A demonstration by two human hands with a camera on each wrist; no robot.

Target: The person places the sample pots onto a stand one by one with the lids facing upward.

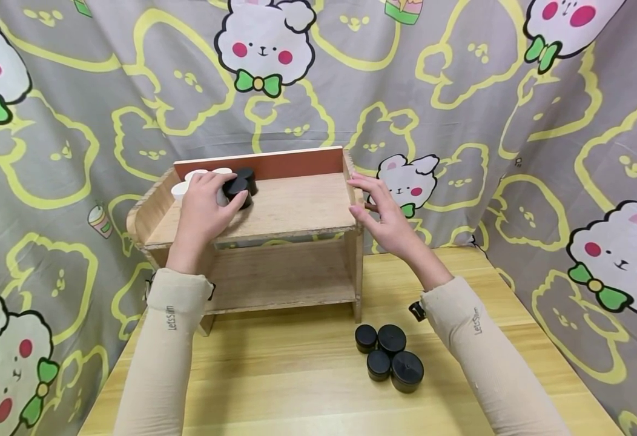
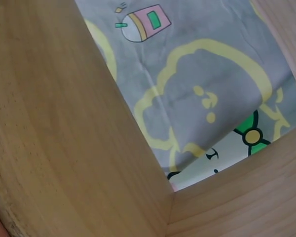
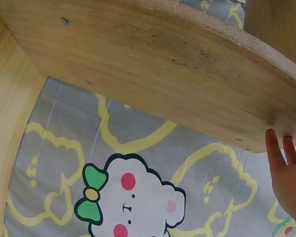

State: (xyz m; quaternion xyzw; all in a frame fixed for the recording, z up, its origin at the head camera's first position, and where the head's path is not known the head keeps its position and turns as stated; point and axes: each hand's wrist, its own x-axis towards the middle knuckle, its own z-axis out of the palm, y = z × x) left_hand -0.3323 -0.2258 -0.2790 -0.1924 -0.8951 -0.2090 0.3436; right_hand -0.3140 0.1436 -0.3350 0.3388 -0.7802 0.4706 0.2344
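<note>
A small wooden two-tier shelf [image 1: 283,209] with a reddish back board stands on the table. On the left of its upper board, my left hand [image 1: 204,203] reaches over a cluster of white round pieces [image 1: 180,191] and black ones. Its thumb and fingers hold a black round jar [image 1: 238,189]; another black jar [image 1: 246,177] stands right behind. The hand hides part of the white pieces. My right hand [image 1: 386,218] touches the shelf's right side panel [image 3: 153,59], fingers extended against its outer face in the right wrist view.
Several black round jars [image 1: 392,357] stand grouped on the wooden table [image 1: 286,375], in front of the shelf's right leg. The lower board [image 1: 283,275] lies under the upper one. A patterned grey curtain [image 1: 329,72] hangs behind and on both sides.
</note>
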